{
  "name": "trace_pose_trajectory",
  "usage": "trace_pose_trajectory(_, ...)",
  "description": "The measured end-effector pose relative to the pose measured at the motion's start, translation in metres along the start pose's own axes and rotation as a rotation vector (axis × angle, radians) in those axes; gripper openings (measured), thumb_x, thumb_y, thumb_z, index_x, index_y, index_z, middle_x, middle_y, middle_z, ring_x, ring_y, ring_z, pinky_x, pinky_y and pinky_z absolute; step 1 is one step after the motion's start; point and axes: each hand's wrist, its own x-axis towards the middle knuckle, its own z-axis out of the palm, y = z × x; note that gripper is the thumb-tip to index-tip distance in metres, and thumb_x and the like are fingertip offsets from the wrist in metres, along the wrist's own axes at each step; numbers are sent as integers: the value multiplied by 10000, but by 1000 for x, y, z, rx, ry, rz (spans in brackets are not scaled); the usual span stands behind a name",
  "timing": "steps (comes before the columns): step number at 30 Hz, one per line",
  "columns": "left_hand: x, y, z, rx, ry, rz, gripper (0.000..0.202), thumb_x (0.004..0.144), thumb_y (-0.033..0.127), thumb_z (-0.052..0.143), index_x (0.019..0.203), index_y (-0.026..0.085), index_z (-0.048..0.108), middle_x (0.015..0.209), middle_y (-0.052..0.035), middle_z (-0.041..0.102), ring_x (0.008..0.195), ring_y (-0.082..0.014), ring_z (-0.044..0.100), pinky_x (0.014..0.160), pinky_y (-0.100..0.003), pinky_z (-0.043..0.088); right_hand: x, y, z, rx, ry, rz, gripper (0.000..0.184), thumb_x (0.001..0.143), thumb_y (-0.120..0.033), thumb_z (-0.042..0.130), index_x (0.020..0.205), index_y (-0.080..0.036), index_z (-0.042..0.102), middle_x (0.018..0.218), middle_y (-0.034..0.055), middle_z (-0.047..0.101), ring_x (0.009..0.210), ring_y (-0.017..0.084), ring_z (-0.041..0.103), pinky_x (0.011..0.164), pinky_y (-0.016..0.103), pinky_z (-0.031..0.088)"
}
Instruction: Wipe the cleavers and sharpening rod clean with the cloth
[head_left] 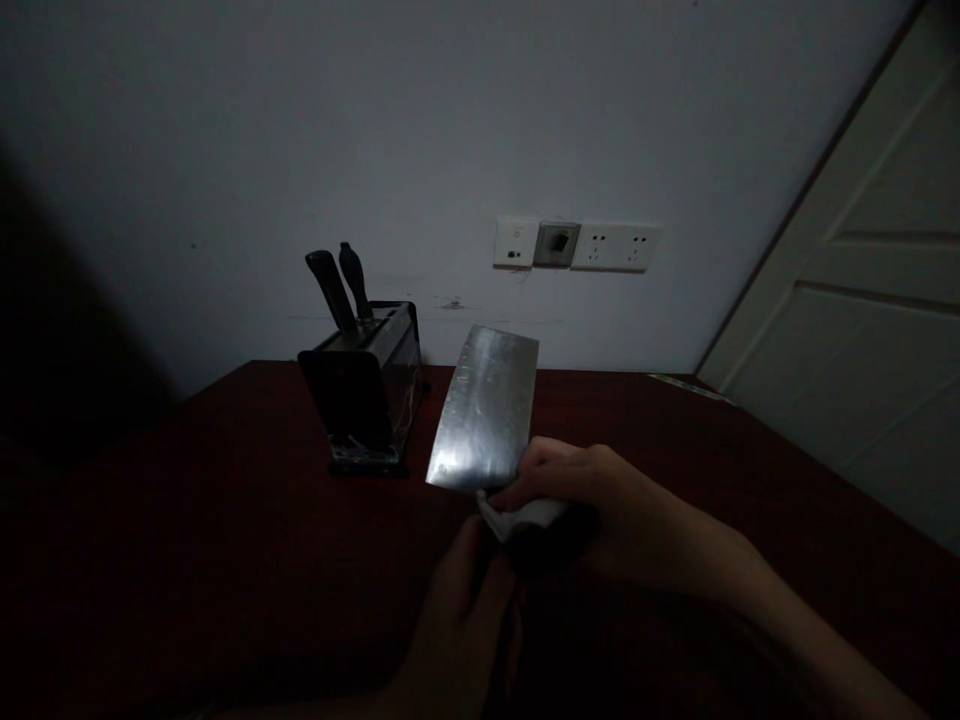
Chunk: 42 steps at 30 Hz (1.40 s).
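A broad-bladed cleaver [487,405] is held above the tabletop [225,480], near the middle of the view, its blade slanting up and away toward the wall [300,120]. The right hand [592,490] is closed, thumb and fingers pinching a white cloth [536,514] at the near end of the blade. The left hand [469,610] is just below, thumb and forefinger bent close to the cloth's lower corner; whether they grip anything cannot be told in the dim light. The cleaver's handle is not discernible. To the left, apart from the blade, a knife block [352,400] stands on the tabletop, two black handles [330,288] projecting from its top. Wall sockets [611,247] are mounted above; a panelled door [885,300] is at right.
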Motion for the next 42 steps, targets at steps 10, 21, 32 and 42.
trace_pose_trajectory(10, -4, 1, 1, 15, 1, -22, 442, 811, 515, 465, 1102, 185, 435, 449, 89, 391, 320, -47, 293, 309, -145, 233, -1, 0, 1, 50, 24, -23, 365, 662, -29, 638, 984, -201, 640, 976, 38, 585, 805, 129, 582, 678, 233, 463)
trace_pose_trajectory(21, -10, 6, -2, 29, 80, -13, 399, 774, 467, 549, 1064, 198, 496, 594, 32, 518, 388, -59, 389, 358, -163, 314, -3, -5, -2, 54, 12, -6, 284, 672, -70, 646, 933, -182, 656, 947, 52, 597, 768, 137, 590, 637, 235, 473)
trace_pose_trajectory(32, -13, 7, -2, -61, 132, -18, 418, 759, 420, 598, 1113, 221, 499, 764, -20, 614, 614, -114, 571, 485, -165, 436, -6, -11, -4, 17, 36, 16, 323, 636, -26, 635, 917, -185, 654, 917, 38, 584, 739, 128, 581, 604, 223, 464)
trace_pose_trajectory(42, -20, 12, 2, -17, 273, 16, 506, 704, 437, 635, 1127, 171, 558, 890, -82, 665, 915, -200, 613, 705, -217, 513, -2, -15, 4, -32, 36, 10, 438, 595, 15, 610, 970, -207, 656, 894, 27, 569, 712, 110, 561, 594, 206, 438)
